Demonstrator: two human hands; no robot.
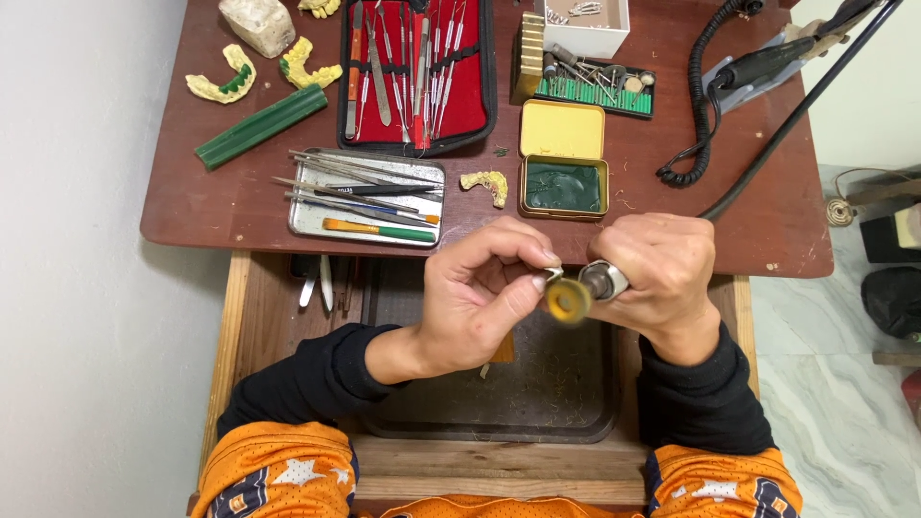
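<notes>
My right hand (662, 273) grips a rotary handpiece (604, 281) whose yellow polishing wheel (568, 299) is blurred. Its black cable (796, 115) runs up to the right over the table. My left hand (484, 293) pinches a small silvery metal piece (554, 275) between thumb and forefinger, right against the wheel. Both hands hover over a dark tray (547, 393) in an open wooden drawer.
On the brown table (672, 192): a red instrument case (417, 72), a metal tray of tools (369, 197), an open tin of green wax (563, 184), a bur block (595, 91), yellow dental casts (223, 79), a green wax bar (261, 125), a coiled cord (705, 86).
</notes>
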